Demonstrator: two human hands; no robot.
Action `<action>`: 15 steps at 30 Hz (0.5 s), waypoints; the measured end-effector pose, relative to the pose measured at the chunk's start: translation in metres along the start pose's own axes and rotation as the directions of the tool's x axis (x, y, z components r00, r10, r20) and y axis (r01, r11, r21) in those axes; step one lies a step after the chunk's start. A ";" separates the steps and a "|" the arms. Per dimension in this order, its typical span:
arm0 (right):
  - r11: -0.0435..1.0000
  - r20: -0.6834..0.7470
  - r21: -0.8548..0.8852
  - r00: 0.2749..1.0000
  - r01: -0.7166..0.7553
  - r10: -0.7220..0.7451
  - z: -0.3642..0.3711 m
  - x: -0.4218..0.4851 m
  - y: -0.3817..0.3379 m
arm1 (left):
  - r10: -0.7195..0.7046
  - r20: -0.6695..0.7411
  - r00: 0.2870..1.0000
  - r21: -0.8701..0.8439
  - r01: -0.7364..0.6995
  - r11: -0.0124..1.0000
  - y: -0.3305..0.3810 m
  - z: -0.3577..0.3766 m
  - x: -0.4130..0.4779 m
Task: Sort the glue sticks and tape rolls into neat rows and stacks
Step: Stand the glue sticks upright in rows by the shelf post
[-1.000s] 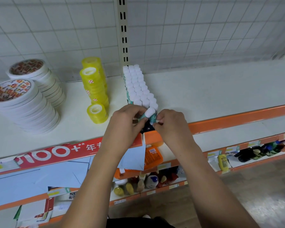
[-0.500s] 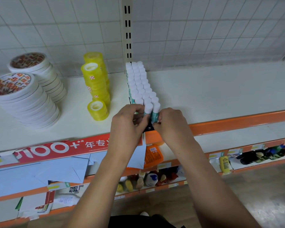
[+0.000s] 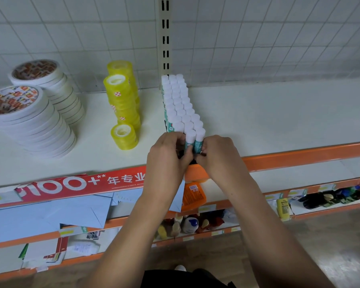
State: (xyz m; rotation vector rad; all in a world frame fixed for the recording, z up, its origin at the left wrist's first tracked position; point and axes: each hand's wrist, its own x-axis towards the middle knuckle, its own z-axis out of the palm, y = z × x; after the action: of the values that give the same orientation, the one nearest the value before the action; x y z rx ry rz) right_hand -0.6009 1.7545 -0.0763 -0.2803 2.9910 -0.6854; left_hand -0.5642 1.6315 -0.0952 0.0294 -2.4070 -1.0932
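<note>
Both hands meet at the front edge of the shelf [image 3: 279, 121]: the left hand [image 3: 168, 156] curls round the left front glue stick [image 3: 190, 136], the right hand [image 3: 219, 155] pinches the right front glue stick [image 3: 200, 135], both upright, ending the glue stick rows [image 3: 178, 100].

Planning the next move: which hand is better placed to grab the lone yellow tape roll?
Likely left: the left hand sits nearer the lone yellow roll; the right hand, beyond it, would have to cross over. Both grip glue sticks.
</note>
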 end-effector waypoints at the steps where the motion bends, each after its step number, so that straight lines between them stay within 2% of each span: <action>1: 1.000 -0.001 0.007 1.000 0.004 -0.004 0.000 0.000 0.000 | 0.005 0.006 1.000 0.024 -0.006 1.000 -0.001 -0.001 0.000; 4: 0.999 -0.018 0.038 1.000 0.012 -0.011 0.000 -0.001 0.001 | -0.008 0.030 1.000 0.127 0.004 0.992 -0.010 -0.008 -0.001; 7: 0.998 -0.028 0.062 1.000 0.011 -0.009 0.001 -0.001 0.002 | -0.106 0.020 0.994 0.208 0.100 0.973 -0.018 -0.011 0.002; 9: 0.997 -0.031 0.076 0.999 0.015 -0.013 0.004 0.001 0.001 | -0.176 0.023 0.984 0.237 0.166 0.957 -0.020 -0.011 0.007; 15: 0.997 -0.037 0.070 0.999 0.018 -0.015 0.006 0.006 -0.001 | -0.200 0.034 0.979 0.265 0.184 0.947 -0.023 -0.009 0.017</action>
State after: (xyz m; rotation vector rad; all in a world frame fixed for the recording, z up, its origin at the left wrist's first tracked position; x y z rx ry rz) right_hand -0.6064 1.7500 -0.0814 -0.2919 2.9946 -0.8036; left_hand -0.5797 1.6059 -0.0991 0.3304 -2.6317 -0.8595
